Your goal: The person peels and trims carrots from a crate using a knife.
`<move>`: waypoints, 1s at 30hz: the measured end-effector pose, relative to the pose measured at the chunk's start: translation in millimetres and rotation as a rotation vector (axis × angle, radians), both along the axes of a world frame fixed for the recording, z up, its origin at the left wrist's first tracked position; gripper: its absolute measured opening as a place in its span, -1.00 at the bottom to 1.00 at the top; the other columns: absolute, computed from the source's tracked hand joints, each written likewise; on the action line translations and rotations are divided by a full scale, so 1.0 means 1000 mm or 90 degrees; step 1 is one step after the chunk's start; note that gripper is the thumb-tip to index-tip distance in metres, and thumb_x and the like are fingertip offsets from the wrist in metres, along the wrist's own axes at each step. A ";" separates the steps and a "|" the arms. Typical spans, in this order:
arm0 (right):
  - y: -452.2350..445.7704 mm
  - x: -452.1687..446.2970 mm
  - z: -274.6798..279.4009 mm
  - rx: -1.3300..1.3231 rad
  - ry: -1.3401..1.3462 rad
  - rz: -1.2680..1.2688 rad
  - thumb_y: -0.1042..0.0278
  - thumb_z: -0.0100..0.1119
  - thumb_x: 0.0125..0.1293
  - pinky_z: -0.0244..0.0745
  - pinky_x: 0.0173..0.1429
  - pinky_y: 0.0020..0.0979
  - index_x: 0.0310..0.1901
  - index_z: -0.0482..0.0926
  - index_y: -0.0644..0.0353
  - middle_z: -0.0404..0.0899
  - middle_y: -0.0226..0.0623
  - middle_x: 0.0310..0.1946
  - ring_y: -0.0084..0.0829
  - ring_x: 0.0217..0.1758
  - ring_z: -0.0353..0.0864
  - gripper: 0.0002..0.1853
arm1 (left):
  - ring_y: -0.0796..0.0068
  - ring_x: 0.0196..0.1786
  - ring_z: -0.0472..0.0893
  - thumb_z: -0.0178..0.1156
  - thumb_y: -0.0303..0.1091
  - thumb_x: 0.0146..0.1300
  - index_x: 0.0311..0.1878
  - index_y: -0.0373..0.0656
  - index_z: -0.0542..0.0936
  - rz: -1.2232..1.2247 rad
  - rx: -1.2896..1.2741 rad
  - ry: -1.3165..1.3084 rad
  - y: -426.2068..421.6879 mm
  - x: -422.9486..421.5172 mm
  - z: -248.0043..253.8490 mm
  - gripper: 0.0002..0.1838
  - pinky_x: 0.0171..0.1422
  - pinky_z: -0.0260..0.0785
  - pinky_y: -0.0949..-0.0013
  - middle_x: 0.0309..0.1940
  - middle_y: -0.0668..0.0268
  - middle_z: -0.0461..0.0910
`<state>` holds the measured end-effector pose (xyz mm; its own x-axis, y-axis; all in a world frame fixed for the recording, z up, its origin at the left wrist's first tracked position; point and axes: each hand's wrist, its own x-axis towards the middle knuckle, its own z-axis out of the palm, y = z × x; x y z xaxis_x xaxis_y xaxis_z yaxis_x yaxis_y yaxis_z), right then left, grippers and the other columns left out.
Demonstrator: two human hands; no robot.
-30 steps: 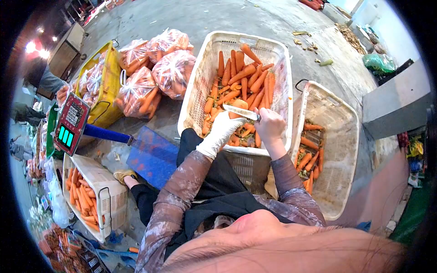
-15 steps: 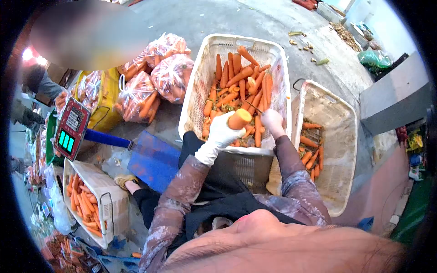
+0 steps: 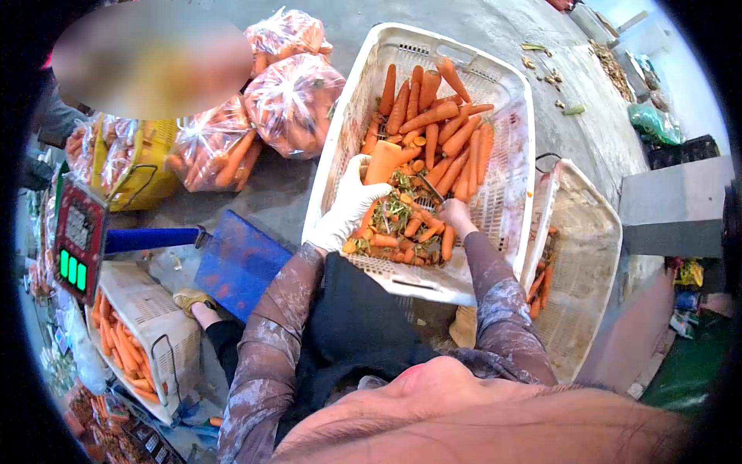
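Observation:
My left hand [image 3: 354,203], in a white glove, is wrapped round a thick carrot [image 3: 383,161] with a flat cut top. It is over the left side of a white crate [image 3: 525,185]. My right hand [image 3: 454,212], bare, grips a knife [image 3: 430,187] near the crate's middle; the blade points up and left. Whole carrots [image 3: 430,116] lie at the far side of the crate. Nearer to me are cut carrot pieces [image 3: 384,241] and green leafy trimmings [image 3: 391,213].
Bags of carrots [image 3: 294,104] and a yellow crate [image 3: 147,166] stand at the left. A scale display [image 3: 79,232] rises beside its blue platform [image 3: 241,263]. Other white crates hold carrots at lower left [image 3: 166,309] and right [image 3: 595,232]. A person's sleeve [image 3: 60,116] shows at far left.
The camera view has shifted. My left hand has moved left and turned the thick carrot more upright. My right hand and the knife are now lower over the trimmings; the knife has left the carrot.

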<state>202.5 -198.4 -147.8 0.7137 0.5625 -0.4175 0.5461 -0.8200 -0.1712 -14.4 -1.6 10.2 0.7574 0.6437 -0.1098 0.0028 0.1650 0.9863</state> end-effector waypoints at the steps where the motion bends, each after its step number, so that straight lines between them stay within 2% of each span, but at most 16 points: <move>1: 0.005 -0.002 -0.004 -0.020 0.066 -0.091 0.10 0.24 0.01 0.50 -0.08 -0.21 -0.26 0.64 0.10 0.62 -0.06 -0.26 -0.11 -0.17 0.62 -0.70 | 0.44 -0.09 0.47 0.33 -0.42 -0.12 0.02 -0.26 0.39 -0.001 -0.014 -0.001 0.003 0.009 -0.009 -0.44 0.01 0.35 0.39 -0.17 0.22 0.47; 3: 0.006 -0.010 -0.009 0.094 0.114 -0.093 0.15 0.24 0.04 0.49 -0.13 -0.21 -0.30 0.62 0.15 0.63 -0.06 -0.34 -0.13 -0.23 0.63 -0.73 | 0.48 -0.15 0.49 0.32 -0.43 -0.12 -0.01 -0.26 0.41 -0.016 -0.065 0.005 0.005 0.025 -0.028 -0.48 -0.06 0.38 0.41 -0.20 0.24 0.49; 5: 0.018 -0.020 -0.013 0.391 0.117 -0.123 0.18 0.23 0.09 0.46 -0.32 -0.24 -0.37 0.58 0.20 0.56 -0.01 -0.54 -0.08 -0.43 0.59 -0.76 | 0.50 -0.23 0.50 0.31 -0.43 -0.10 -0.04 -0.27 0.44 -0.027 -0.131 0.004 0.004 0.034 -0.029 -0.52 -0.16 0.39 0.43 -0.25 0.28 0.50; 7: 0.048 -0.032 0.039 0.389 -0.083 -0.049 0.15 0.24 0.09 0.41 -0.44 -0.23 -0.52 0.51 0.19 0.49 -0.06 -0.65 -0.05 -0.53 0.53 -0.73 | 0.51 -0.30 0.50 0.29 -0.44 -0.09 -0.07 -0.28 0.44 0.025 -0.190 0.006 0.005 0.040 -0.024 -0.55 -0.24 0.39 0.44 -0.31 0.30 0.51; 9: 0.066 -0.033 0.080 0.460 -0.172 0.053 0.16 0.23 0.10 0.32 -0.52 -0.20 -0.64 0.39 0.16 0.42 -0.13 -0.73 -0.06 -0.58 0.50 -0.66 | 0.51 -0.31 0.50 0.28 -0.44 -0.08 -0.09 -0.29 0.45 0.033 -0.205 0.038 0.005 0.039 -0.034 -0.57 -0.26 0.39 0.44 -0.32 0.28 0.51; 11: 0.079 -0.041 0.119 0.468 -0.185 0.076 0.15 0.20 0.14 0.30 -0.57 -0.19 -0.67 0.35 0.14 0.40 -0.16 -0.76 -0.12 -0.63 0.49 -0.63 | 0.51 -0.32 0.50 0.27 -0.43 -0.08 -0.10 -0.30 0.44 -0.003 -0.208 0.102 0.002 0.037 -0.047 -0.58 -0.28 0.38 0.44 -0.34 0.27 0.51; 14: 0.086 -0.048 0.139 0.372 -0.285 0.188 0.09 0.13 0.20 0.36 -0.55 -0.19 -0.67 0.39 0.11 0.44 -0.23 -0.74 -0.15 -0.66 0.49 -0.62 | 0.48 -0.32 0.50 0.25 -0.41 -0.08 -0.11 -0.32 0.44 -0.041 -0.157 0.110 -0.005 0.037 -0.059 -0.59 -0.28 0.38 0.42 -0.33 0.25 0.51; 19: 0.080 -0.038 0.103 0.320 -0.339 0.175 0.15 0.09 0.22 0.39 -0.54 -0.19 -0.64 0.41 0.10 0.48 -0.24 -0.72 -0.16 -0.65 0.51 -0.66 | 0.46 -0.36 0.48 0.24 -0.41 -0.07 -0.13 -0.32 0.44 -0.099 -0.171 0.080 -0.011 0.038 -0.050 -0.61 -0.28 0.38 0.38 -0.37 0.26 0.49; 21: 0.076 -0.022 0.070 0.353 -0.358 0.163 0.19 0.07 0.23 0.41 -0.53 -0.21 -0.64 0.42 0.09 0.48 -0.25 -0.73 -0.18 -0.65 0.53 -0.69 | 0.40 -0.38 0.47 0.22 -0.38 -0.03 -0.13 -0.26 0.45 -0.187 -0.317 0.190 -0.009 0.040 -0.041 -0.64 -0.45 0.41 0.24 -0.39 0.27 0.44; 22: 0.079 -0.021 0.060 0.350 -0.351 0.154 0.21 0.08 0.21 0.43 -0.52 -0.23 -0.65 0.42 0.06 0.49 -0.25 -0.73 -0.20 -0.64 0.55 -0.70 | 0.37 -0.44 0.45 0.22 -0.34 -0.03 -0.16 -0.25 0.45 -0.159 -0.351 0.174 -0.012 0.041 -0.039 -0.65 -0.46 0.45 0.17 -0.44 0.26 0.40; 23: 0.086 -0.021 0.049 0.326 -0.335 0.142 0.20 0.01 0.29 0.44 -0.47 -0.18 -0.64 0.38 0.09 0.50 -0.21 -0.70 -0.17 -0.58 0.56 -0.66 | 0.37 -0.44 0.45 0.22 -0.34 -0.03 -0.16 -0.25 0.45 -0.160 -0.354 0.172 -0.011 0.042 -0.038 -0.65 -0.46 0.45 0.17 -0.44 0.26 0.40; 25: 0.092 -0.018 0.028 0.309 -0.292 0.143 0.16 0.05 0.25 0.48 -0.38 -0.17 -0.59 0.51 0.15 0.56 -0.16 -0.64 -0.13 -0.48 0.60 -0.68 | 0.34 -0.50 0.45 0.23 -0.34 -0.04 -0.21 -0.20 0.47 -0.107 -0.482 0.258 -0.003 0.038 -0.036 -0.70 -0.48 0.49 0.16 -0.47 0.25 0.38; 26: 0.092 -0.005 0.017 0.202 -0.204 0.041 0.13 0.06 0.21 0.50 -0.33 -0.15 -0.52 0.57 0.15 0.58 -0.10 -0.59 -0.10 -0.44 0.62 -0.70 | 0.32 -0.55 0.45 0.24 -0.34 -0.06 -0.21 -0.18 0.46 -0.138 -0.529 0.355 0.003 0.039 -0.033 -0.69 -0.49 0.54 0.08 -0.52 0.25 0.39; 27: 0.082 0.013 -0.004 0.098 -0.114 -0.060 0.09 0.07 0.17 0.51 -0.28 -0.14 -0.45 0.64 0.16 0.60 -0.04 -0.54 -0.07 -0.40 0.63 -0.69 | 0.35 -0.58 0.45 0.24 -0.33 -0.08 -0.20 -0.18 0.47 -0.241 -0.502 0.314 0.003 0.033 -0.036 -0.67 -0.49 0.55 0.12 -0.55 0.26 0.40; 28: 0.070 0.030 -0.021 0.118 -0.096 -0.129 0.03 0.08 0.13 0.51 -0.21 -0.12 -0.37 0.65 0.23 0.61 0.06 -0.44 -0.04 -0.30 0.64 -0.62 | 0.36 -0.58 0.45 0.25 -0.31 -0.09 -0.19 -0.19 0.47 -0.193 -0.468 0.291 -0.004 0.029 -0.038 -0.65 -0.48 0.55 0.15 -0.57 0.26 0.40; 30: 0.079 0.036 -0.008 0.148 -0.108 -0.233 0.08 0.14 0.10 0.51 -0.23 -0.14 -0.41 0.64 0.26 0.61 0.03 -0.46 -0.08 -0.33 0.65 -0.66 | 0.39 -0.57 0.45 0.29 -0.29 -0.13 -0.15 -0.19 0.47 -0.121 -0.470 0.303 -0.006 0.034 -0.040 -0.58 -0.50 0.50 0.25 -0.58 0.28 0.41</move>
